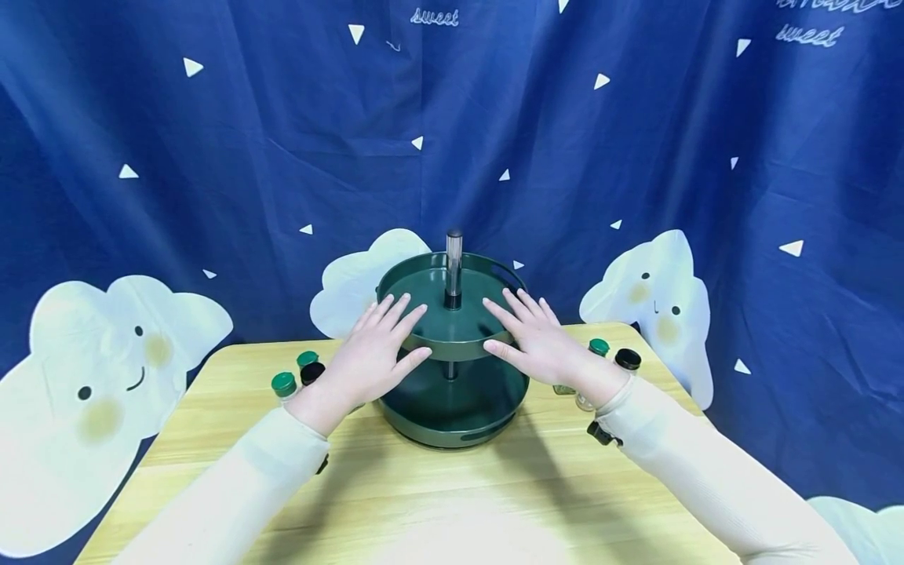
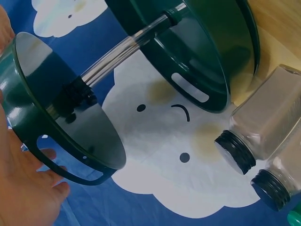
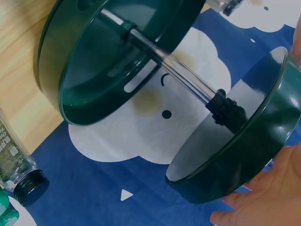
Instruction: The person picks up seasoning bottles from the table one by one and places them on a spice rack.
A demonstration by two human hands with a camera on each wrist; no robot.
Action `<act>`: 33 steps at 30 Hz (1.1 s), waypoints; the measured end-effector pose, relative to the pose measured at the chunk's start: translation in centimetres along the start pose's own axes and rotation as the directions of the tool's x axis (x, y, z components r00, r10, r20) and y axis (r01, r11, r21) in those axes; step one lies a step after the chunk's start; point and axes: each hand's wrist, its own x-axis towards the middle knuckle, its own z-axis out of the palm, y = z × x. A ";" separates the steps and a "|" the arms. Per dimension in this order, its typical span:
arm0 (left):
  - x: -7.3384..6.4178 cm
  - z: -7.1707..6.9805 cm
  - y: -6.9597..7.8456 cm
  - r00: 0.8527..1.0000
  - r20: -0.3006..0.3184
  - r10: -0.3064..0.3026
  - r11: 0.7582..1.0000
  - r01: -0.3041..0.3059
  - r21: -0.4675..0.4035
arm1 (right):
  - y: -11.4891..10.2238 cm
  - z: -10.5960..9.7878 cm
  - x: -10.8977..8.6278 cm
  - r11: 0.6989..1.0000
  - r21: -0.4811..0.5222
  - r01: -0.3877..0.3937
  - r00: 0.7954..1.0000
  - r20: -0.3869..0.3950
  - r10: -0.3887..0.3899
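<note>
A dark green two-tier round rack stands in the middle of the table, its upper tray [image 1: 452, 326] and lower tray [image 1: 452, 404] joined by a clear central post [image 1: 454, 267]. Both trays look bare inside. My left hand [image 1: 374, 349] is at the upper tray's left side, fingers straight and spread. Opposite it, my right hand [image 1: 540, 345] has its fingers extended at the right side. In the left wrist view, the left fingers show beyond the oval cut-out of the upper tray [image 2: 75, 165]. Whether either hand touches the rim, I cannot tell.
Left of the rack stand several jars with green lids [image 1: 284, 384] and black lids [image 1: 312, 373], partly behind my left wrist. More jars, one with a black lid [image 1: 627, 359], another green [image 1: 599, 346], stand at the right. A blue curtain [image 1: 452, 118] hangs behind the wooden table [image 1: 438, 486].
</note>
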 end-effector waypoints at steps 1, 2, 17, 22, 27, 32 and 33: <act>0.0 0.0 0.0 1.000 0.002 -0.002 1.000 0.002 0.000 | 0.0 0.1 0.0 1.000 -0.001 0.002 1.000 -0.003 -0.002; 0.0 0.0 0.0 1.000 0.002 0.000 1.000 0.000 -0.006 | 0.0 0.1 0.0 1.000 -0.002 0.003 1.000 -0.006 -0.003; 0.3 0.1 0.2 0.998 -0.045 0.037 0.999 -0.037 0.007 | -0.3 0.1 0.1 0.999 0.025 0.027 0.999 -0.022 -0.027; 0.4 0.1 0.1 0.998 -0.059 0.038 0.999 -0.037 0.011 | -0.2 0.2 0.1 0.999 0.027 0.023 0.999 -0.027 -0.023; 0.4 0.2 0.1 0.997 -0.070 0.028 1.000 -0.028 -0.002 | 0.0 0.4 0.2 0.999 0.032 0.026 0.999 -0.032 -0.025; 0.4 0.2 0.1 0.997 -0.079 0.016 1.000 -0.017 -0.019 | 0.1 0.4 0.2 0.999 0.040 0.029 0.999 -0.035 -0.028; 0.4 0.2 0.1 0.997 -0.080 0.015 1.000 -0.017 -0.018 | 0.1 0.4 0.2 0.999 0.040 0.030 0.999 -0.035 -0.029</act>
